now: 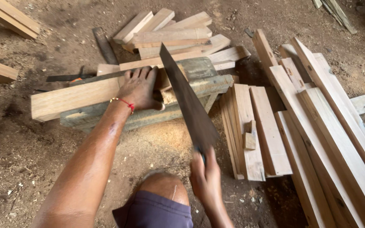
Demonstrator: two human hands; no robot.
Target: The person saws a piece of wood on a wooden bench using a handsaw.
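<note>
Left hand (139,88): pressed flat on one pale wooden plank (74,98), left of centre, across a grey block (199,69).
Right hand (205,171): clenched round one dark-bladed handsaw (189,101), near centre.
Right: about seven long pale boards (330,126).

The dirt floor (17,147) is strewn with sawdust (165,135). Directly on it lie a grey block (148,116), a heap of offcuts (174,33) and long planks (317,126) at right.
</note>
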